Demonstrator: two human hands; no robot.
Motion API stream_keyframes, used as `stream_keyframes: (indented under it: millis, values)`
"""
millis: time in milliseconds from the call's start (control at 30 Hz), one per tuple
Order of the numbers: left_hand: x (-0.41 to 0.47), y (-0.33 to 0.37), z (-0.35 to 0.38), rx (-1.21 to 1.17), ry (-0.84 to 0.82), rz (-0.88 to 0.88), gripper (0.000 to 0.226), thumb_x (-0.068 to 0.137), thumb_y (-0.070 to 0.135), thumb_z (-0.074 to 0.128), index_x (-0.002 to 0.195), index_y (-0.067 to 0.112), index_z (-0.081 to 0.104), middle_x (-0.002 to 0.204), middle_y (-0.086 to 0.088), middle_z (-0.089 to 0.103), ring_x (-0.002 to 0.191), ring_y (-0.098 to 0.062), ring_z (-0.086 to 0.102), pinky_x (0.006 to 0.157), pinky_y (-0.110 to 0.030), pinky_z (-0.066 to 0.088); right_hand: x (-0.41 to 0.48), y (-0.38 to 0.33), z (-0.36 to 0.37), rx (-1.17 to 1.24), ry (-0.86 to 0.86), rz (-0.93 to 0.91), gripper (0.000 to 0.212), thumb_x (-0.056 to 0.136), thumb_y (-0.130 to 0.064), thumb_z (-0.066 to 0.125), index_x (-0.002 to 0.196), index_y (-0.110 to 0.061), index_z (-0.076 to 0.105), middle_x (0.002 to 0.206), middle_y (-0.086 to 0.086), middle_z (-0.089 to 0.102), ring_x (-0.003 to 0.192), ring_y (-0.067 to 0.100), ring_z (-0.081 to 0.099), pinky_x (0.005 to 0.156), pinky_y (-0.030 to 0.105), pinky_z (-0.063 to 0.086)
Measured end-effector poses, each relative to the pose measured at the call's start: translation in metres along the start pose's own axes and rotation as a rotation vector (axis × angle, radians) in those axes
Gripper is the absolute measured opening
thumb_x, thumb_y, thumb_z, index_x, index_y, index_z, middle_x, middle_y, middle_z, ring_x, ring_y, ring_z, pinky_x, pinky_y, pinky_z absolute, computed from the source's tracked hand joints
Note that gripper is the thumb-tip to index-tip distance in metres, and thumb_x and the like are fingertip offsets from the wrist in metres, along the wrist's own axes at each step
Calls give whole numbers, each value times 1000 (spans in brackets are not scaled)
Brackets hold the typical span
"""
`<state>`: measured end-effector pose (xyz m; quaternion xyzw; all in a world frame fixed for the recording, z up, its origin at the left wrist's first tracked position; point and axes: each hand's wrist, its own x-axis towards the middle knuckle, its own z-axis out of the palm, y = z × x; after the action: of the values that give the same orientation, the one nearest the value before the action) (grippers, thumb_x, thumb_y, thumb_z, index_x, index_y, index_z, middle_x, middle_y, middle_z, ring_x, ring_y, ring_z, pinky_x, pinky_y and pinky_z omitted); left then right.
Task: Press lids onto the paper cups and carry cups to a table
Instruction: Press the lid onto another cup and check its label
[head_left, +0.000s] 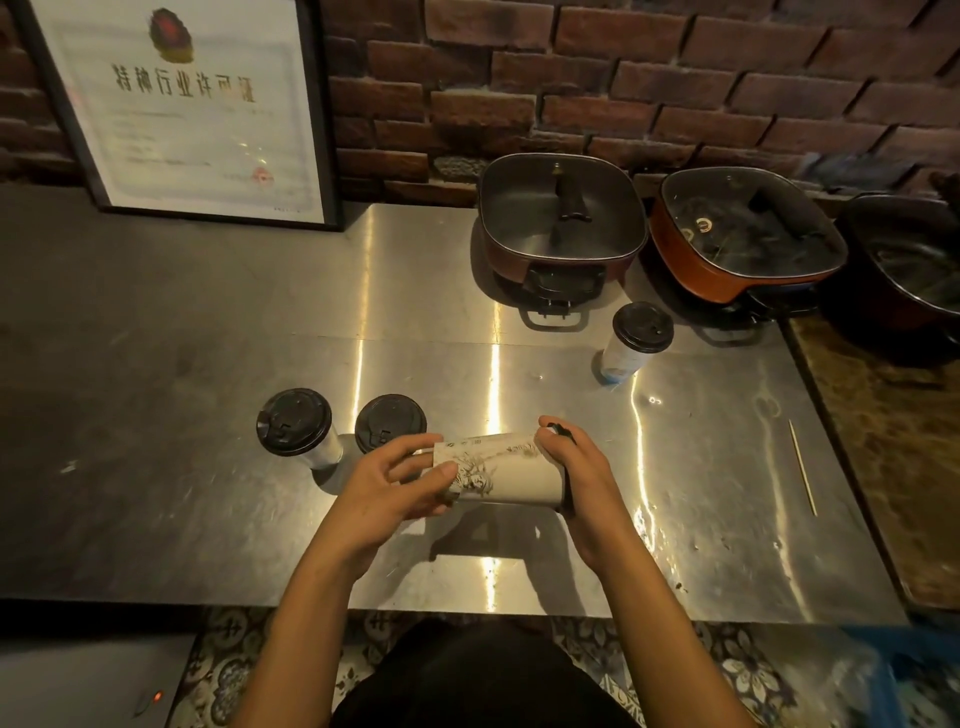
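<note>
Fingers (440, 475) of both hands curl in a grip above the shiny steel surface (208, 415). The left hand (387, 488) holds the base of a sideways white printed paper cup (511, 480), and the right hand (584, 478) clasps its black plastic lid (560, 429) end.

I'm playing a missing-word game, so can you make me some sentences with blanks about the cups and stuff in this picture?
1. The left hand and right hand hold a paper cup turned on its ____.
2. The leftmost standing cup wears a ____ lid.
3. The framed certificate leans against a ____ wall.
Missing words: side; black; brick.
</note>
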<state>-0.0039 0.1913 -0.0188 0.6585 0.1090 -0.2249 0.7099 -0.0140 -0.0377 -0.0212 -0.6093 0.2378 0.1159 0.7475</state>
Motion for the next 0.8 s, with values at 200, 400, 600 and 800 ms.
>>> stream_keyframes:
  millis: [200, 400, 600, 800]
  values:
    - [-4, -2, 4, -48, 4, -40, 60, 67, 47, 84, 121, 24, 71, 108, -7, 80, 91, -34, 79, 74, -33, 65, -1, 1, -2, 9, 1, -9, 50, 73, -54, 72, 119, -35, 69, 115, 7, 72, 102, 23, 70, 75, 37, 55]
    - [-8, -4, 0, 16, -17, 16, 50, 78, 28, 84, 126, 30, 68, 123, -1, 75, 112, -29, 73, 86, -41, 64, -2, 3, -7, 22, -13, -13, 49, 78, -51, 69, 123, -32, 67, 106, 7, 73, 101, 25, 70, 72, 35, 55]
    - [-9, -1, 8, 29, 27, -8, 57, 71, 45, 80, 124, 27, 68, 120, -6, 75, 103, -26, 77, 81, -38, 65, -5, 4, -6, 10, -17, -28, 47, 79, -51, 69, 122, -32, 67, 111, 9, 71, 102, 24, 71, 67, 29, 57]
    - [-11, 1, 10, 21, 21, -20, 55, 72, 43, 79, 123, 25, 69, 121, -7, 74, 105, -29, 76, 82, -40, 65, -4, 3, -9, 19, 2, -13, 47, 79, -50, 69, 121, -32, 67, 116, 9, 69, 107, 29, 70, 73, 36, 59]
